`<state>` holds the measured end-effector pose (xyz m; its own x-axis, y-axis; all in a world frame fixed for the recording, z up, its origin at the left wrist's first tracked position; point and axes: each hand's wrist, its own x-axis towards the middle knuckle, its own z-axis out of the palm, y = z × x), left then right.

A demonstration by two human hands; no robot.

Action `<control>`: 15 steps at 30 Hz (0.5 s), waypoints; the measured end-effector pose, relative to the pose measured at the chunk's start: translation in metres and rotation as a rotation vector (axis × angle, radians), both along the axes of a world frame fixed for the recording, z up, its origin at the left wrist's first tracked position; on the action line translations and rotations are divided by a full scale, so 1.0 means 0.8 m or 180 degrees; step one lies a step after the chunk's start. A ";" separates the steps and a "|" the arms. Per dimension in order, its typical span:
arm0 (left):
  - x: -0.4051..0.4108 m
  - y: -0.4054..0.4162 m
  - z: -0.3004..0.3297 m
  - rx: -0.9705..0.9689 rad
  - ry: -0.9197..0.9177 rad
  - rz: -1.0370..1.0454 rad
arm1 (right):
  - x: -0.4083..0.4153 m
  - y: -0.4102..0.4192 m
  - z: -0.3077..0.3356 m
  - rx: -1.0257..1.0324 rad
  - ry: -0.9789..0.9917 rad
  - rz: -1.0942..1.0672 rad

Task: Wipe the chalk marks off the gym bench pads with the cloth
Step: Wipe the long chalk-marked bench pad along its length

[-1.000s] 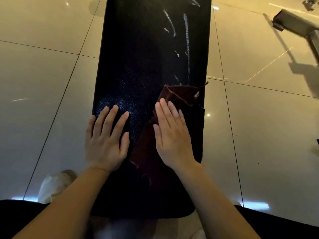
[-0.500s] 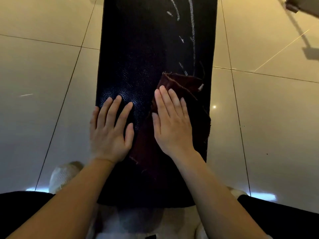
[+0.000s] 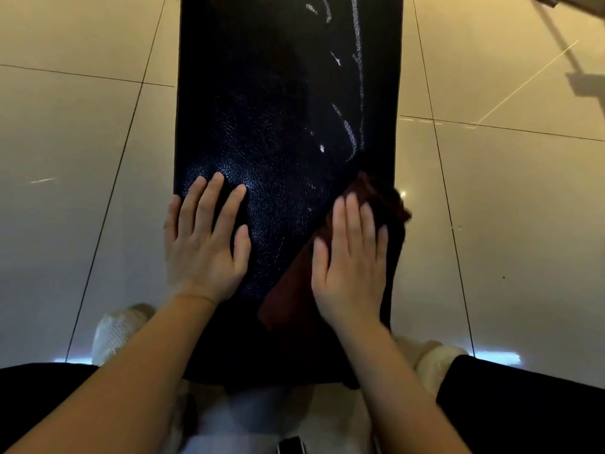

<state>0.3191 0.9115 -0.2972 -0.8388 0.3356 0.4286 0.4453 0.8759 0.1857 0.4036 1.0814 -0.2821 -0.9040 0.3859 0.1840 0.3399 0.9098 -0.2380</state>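
My right hand (image 3: 352, 260) lies flat, fingers straight, pressing the dark red cloth (image 3: 294, 290) onto the black bench pad (image 3: 262, 93) near its right edge. The pad's long axis runs straight away from me. The chalk marks (image 3: 355, 103) lie directly beyond my right fingertips (image 3: 350, 208) on that same right side: a long pale streak up the pad with shorter flecks just left of it. I judge this hand, far nearer the marks than the other, should push the cloth forward along the pad. My left hand (image 3: 204, 247) rests open, fingers spread, on the pad's left edge level with the cloth, holding nothing. Nothing stands between cloth and chalk. Glossy floor tiles (image 3: 82, 158) flank the pad; a pale shoe (image 3: 114, 332) shows below its left side.
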 end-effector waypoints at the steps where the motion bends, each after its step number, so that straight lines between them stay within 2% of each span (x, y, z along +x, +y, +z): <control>1: 0.000 0.000 0.000 -0.0002 0.0004 0.0000 | -0.026 0.012 0.009 -0.0003 0.0029 -0.0049; 3: -0.001 0.001 0.000 -0.0014 0.0014 0.0008 | -0.062 0.028 0.021 0.0035 0.0062 -0.0049; 5: -0.001 0.001 0.000 -0.0031 0.0003 0.0006 | -0.049 0.025 0.015 0.0012 0.0071 -0.0045; 9: 0.000 0.002 0.001 -0.0042 -0.0003 0.0005 | 0.088 -0.026 -0.023 0.0092 -0.0126 0.0045; 11: -0.001 0.002 -0.001 -0.0023 0.0011 0.0005 | 0.121 -0.040 -0.037 0.0103 -0.0230 0.0152; 15: -0.001 0.001 -0.002 0.0002 0.0041 0.0001 | 0.083 -0.034 -0.026 0.0070 -0.0085 0.0137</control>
<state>0.3184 0.9127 -0.2987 -0.8333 0.3350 0.4397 0.4474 0.8760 0.1804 0.4698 1.0540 -0.3031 -0.9243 0.3428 0.1676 0.3064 0.9286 -0.2091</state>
